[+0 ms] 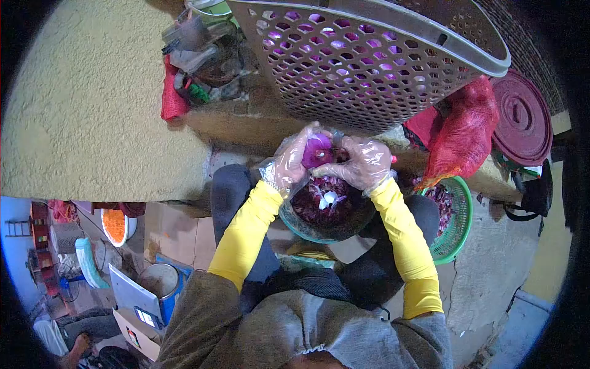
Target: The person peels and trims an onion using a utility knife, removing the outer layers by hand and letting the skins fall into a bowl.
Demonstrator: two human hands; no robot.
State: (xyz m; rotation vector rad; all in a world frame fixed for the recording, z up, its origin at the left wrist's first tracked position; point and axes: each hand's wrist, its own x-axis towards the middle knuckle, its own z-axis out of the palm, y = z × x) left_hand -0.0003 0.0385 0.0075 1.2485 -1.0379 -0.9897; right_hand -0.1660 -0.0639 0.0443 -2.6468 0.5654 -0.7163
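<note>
Both my hands wear clear plastic gloves and meet above a round basin (pixel 324 232). My left hand (pixel 291 161) has its fingers wrapped round a purple onion (pixel 317 152). My right hand (pixel 364 162) is closed beside it, its thumb reaching toward the onion's lower side; something pink shows at its outer edge. Whatever lies between its fingers is too small to name. Below, the basin holds dark purple pieces (pixel 307 200) with a white piece (pixel 327 200) on top.
A large perforated basket (pixel 369 74) of purple onions stands ahead. On the right are a red mesh sack (pixel 464 132), a maroon lid (pixel 522 117) and a green basket (pixel 465 230) of purple pieces. A bowl of orange food (pixel 115 226) and a person's foot (pixel 80 344) show at left.
</note>
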